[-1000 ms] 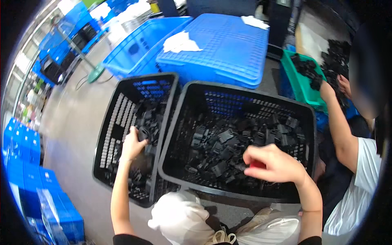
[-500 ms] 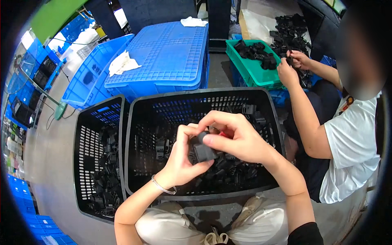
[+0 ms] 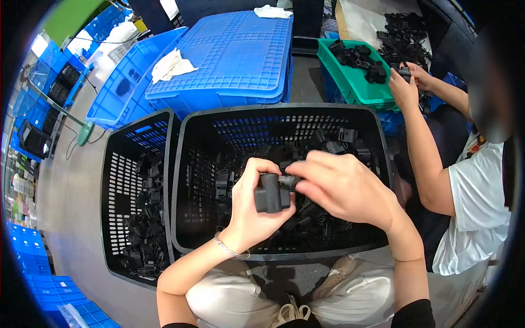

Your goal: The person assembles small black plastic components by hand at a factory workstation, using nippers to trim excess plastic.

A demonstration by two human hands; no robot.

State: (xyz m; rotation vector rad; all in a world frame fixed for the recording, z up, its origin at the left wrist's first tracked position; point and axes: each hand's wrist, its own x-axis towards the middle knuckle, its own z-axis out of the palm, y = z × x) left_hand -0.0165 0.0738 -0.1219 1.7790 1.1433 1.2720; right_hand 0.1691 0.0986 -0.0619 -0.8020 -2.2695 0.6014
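Note:
My left hand (image 3: 247, 203), with a metal bangle at the wrist, is wrapped round a black moulded plastic part (image 3: 269, 194) that has a block-like body and a rounded upright tube. From the right, my right hand (image 3: 342, 188) pinches a short dark cylindrical piece (image 3: 289, 182) at the part's side. Whether that piece is fixed to the part I cannot tell. Both hands are above a large black perforated crate (image 3: 284, 256) that holds many similar black parts (image 3: 311, 218).
A second black crate (image 3: 139, 281) with more parts stands at the left. Beyond are a lidded blue bin (image 3: 229, 60) with a white cloth (image 3: 172, 66) and an open blue bin (image 3: 104, 106). At right, another person's hands (image 3: 407, 87) work beside a green tray (image 3: 347, 82).
My right hand has moved right from the part's top to its side and now pinches the cylindrical piece. The part has turned in my left hand. The view has shifted slightly.

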